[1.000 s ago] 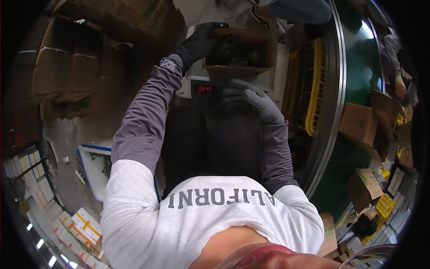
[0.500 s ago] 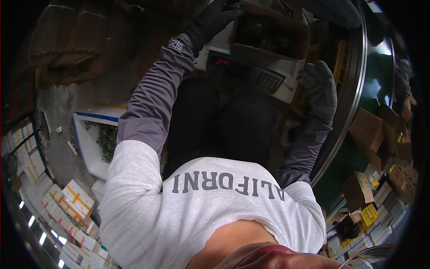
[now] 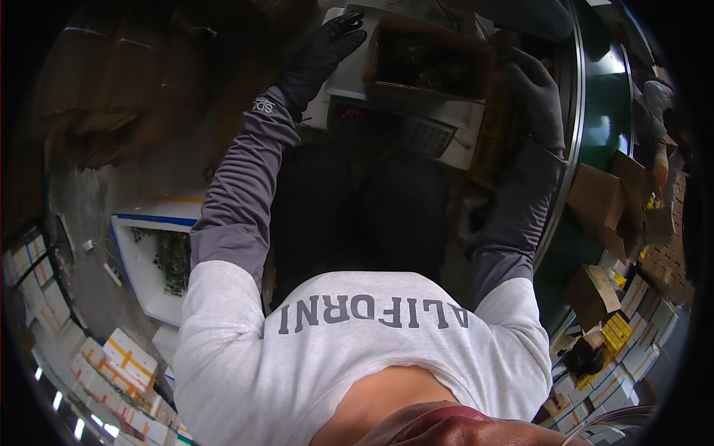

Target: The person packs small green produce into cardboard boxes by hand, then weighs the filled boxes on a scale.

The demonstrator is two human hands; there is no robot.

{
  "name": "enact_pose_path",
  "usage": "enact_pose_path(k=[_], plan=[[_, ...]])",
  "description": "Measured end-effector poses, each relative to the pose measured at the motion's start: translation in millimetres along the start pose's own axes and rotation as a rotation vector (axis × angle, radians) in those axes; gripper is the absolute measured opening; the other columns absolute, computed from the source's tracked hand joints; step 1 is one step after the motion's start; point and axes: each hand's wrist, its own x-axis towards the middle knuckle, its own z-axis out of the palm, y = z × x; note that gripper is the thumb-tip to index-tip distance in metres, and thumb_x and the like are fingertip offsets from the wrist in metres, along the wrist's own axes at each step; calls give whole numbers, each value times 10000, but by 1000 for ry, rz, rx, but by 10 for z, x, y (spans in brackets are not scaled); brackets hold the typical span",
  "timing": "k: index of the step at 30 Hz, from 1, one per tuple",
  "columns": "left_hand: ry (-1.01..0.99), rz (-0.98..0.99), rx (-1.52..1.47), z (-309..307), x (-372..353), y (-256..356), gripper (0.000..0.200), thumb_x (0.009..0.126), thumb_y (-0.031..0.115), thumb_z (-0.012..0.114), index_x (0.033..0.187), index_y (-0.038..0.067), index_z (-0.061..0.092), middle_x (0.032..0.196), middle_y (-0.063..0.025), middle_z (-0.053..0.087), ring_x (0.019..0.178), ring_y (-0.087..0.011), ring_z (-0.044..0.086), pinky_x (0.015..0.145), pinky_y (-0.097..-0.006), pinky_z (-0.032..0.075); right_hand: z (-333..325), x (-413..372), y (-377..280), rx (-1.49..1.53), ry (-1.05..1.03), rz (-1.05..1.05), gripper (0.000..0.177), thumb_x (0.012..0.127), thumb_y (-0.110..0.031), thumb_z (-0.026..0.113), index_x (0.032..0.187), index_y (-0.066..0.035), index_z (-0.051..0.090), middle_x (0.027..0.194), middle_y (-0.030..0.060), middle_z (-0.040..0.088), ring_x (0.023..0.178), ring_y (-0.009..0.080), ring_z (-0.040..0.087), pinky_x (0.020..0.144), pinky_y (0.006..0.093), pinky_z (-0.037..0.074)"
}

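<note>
A cardboard box (image 3: 428, 88) holding dark green leafy stuff sits on a weighing scale (image 3: 460, 154). The scale has a red lit display and a keypad. My left hand (image 3: 327, 56), in a dark glove, hovers left of the box with fingers apart and nothing in them. On the other side, my right hand (image 3: 537, 97), in a grey glove, is close to the box's right edge with its fingers stretched forward. Whether its fingertips touch the box is too dark to tell.
To my left stands a white foam box (image 3: 137, 260) with a blue rim and green leaves inside. A metal-edged green surface (image 3: 606, 137) runs along my right. Open cardboard boxes (image 3: 595, 201) and a yellow crate (image 3: 616, 334) are beyond it. Stacked cartons (image 3: 111, 97) are at upper left.
My left hand has drawn back from the box's left edge. My right hand has moved forward along the box's right side. The red reading looks different, and the whole view has shifted slightly.
</note>
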Motion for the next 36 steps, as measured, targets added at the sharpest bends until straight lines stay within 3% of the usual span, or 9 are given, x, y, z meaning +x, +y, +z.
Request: enact_pose_path(k=[9,16,19,22,25,26,30,33,36], plan=[[-48,-109,-8,537,322,-130,675,717,286,794,1252,35,468,1180,-99,560,1082,-195,555,921,-310,472,555,568,1083,24,-253,295,477,824,-271,703,1199,-26,539,1093,72,604,967,170,599,831,300,487],[-8,103,218,364,438,-78,354,788,182,711,1110,87,597,1003,-84,655,957,-199,619,790,-313,491,634,569,933,87,67,-230,342,835,-129,674,1160,-72,584,1116,65,615,1016,150,582,862,273,481],[-46,516,728,282,425,49,393,810,146,657,1193,128,569,1095,-71,638,970,-208,625,826,-326,494,590,597,986,-122,114,-372,390,809,-58,658,1188,-84,568,1168,67,586,1080,183,564,908,296,463],[-341,645,1349,80,318,282,528,842,141,604,1345,154,444,1314,-73,513,1120,-230,560,944,-352,453,216,574,862,-1185,-36,-814,565,747,-33,666,1275,-112,481,1283,77,495,1168,219,514,966,338,441],[-442,802,1829,78,263,443,800,774,113,672,1452,128,248,1474,-110,298,1299,-257,399,1043,-367,382,24,546,753,-1457,-140,-1074,750,703,-67,676,1369,-135,338,1409,95,358,1238,249,456,1007,378,422],[-554,534,1571,121,216,518,897,744,184,731,1463,118,197,1504,-142,210,1362,-270,297,1089,-373,322,-22,490,677,-1580,-267,-975,822,747,-158,702,1419,-140,230,1477,124,232,1282,295,400,1043,406,394],[-467,470,869,127,264,260,849,742,266,763,1425,87,291,1452,-162,304,1333,-309,332,1091,-391,314,154,294,754,-692,-379,-466,830,793,-366,715,1423,-111,237,1442,168,260,1315,352,332,1079,417,332],[-265,320,647,315,135,207,724,751,247,755,1366,95,406,1420,-154,351,1308,-304,369,1084,-384,323,401,220,957,-194,-174,-353,704,824,-347,681,1382,-98,332,1419,142,313,1310,293,349,1067,364,326],[-229,379,836,369,117,244,593,785,311,717,1305,141,488,1409,-136,364,1317,-334,336,1076,-442,311,672,164,1064,65,27,-258,574,853,-315,645,1328,-96,409,1386,115,365,1283,240,371,1045,335,326]])
